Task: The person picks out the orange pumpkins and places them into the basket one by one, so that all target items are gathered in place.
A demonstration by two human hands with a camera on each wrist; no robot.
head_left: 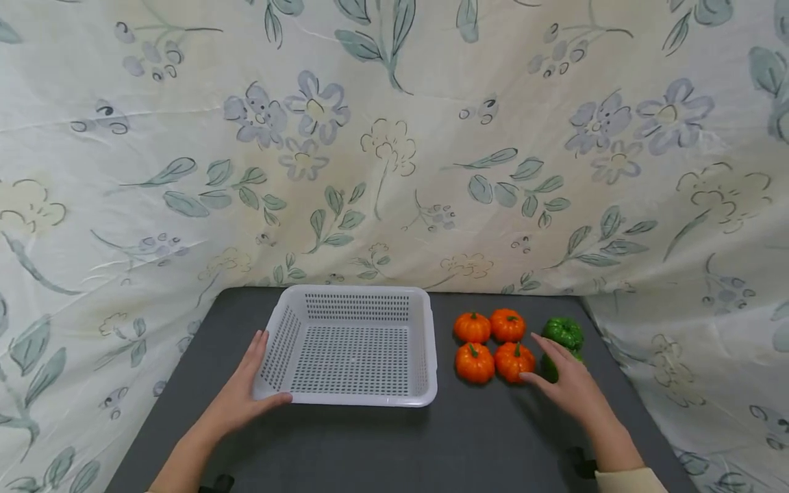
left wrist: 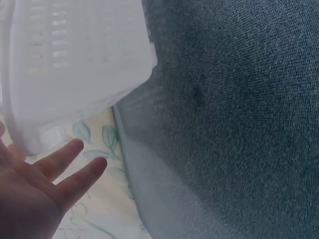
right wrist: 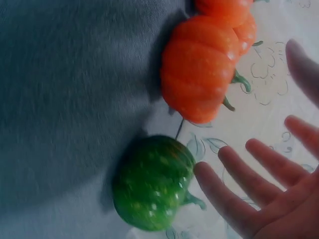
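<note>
A white perforated plastic basket (head_left: 354,356) stands on the dark table, with nothing inside it. At its left side is my left hand (head_left: 240,397), fingers spread along the side and thumb by the front left corner. In the left wrist view the basket's wall (left wrist: 84,74) rises beside the extended fingers (left wrist: 82,181). My right hand (head_left: 573,390) hovers over the small pumpkins on the right, fingers spread and holding nothing. Several orange pumpkins (head_left: 474,363) sit in a cluster left of it. Two green pumpkins (head_left: 564,333) lie under and behind its fingers, one partly hidden.
The dark table (head_left: 370,452) narrows toward the back. A floral cloth (head_left: 394,171) hangs behind it and along both sides. The orange cluster stands a short way right of the basket.
</note>
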